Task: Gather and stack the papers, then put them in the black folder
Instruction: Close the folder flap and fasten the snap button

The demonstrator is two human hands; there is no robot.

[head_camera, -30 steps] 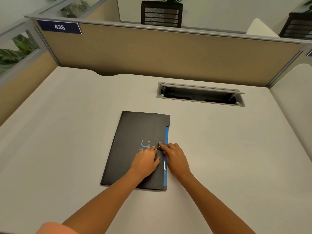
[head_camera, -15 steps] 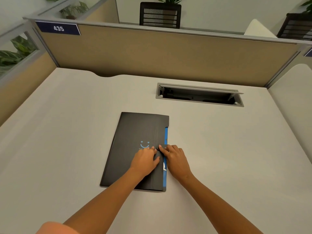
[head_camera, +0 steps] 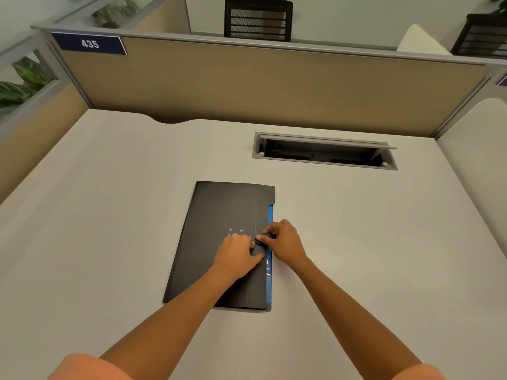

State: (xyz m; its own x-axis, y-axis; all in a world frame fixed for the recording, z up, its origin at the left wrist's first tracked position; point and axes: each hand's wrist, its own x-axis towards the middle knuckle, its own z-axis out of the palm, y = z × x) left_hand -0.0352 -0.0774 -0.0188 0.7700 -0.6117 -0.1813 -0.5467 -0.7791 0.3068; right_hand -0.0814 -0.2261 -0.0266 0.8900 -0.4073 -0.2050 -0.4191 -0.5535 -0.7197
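Observation:
The black folder (head_camera: 219, 215) lies closed and flat on the desk, with a blue strip (head_camera: 270, 215) showing along its right edge. No loose papers are visible. My left hand (head_camera: 237, 253) presses flat on the folder's front flap, covering part of a small blue printed face. My right hand (head_camera: 285, 241) sits at the folder's right edge, its fingertips pinched on the round black clasp (head_camera: 259, 239) of the flap.
An open cable tray (head_camera: 323, 152) is sunk into the white desk (head_camera: 109, 215) behind and to the right of the folder. Tan partition walls (head_camera: 247, 83) enclose the desk at the back and left. A rounded white panel (head_camera: 477, 160) stands at the right.
My right hand's fingers have curled from lying flat by the clasp to pinching it. The left hand stays pressed on the flap. The folder has not moved.

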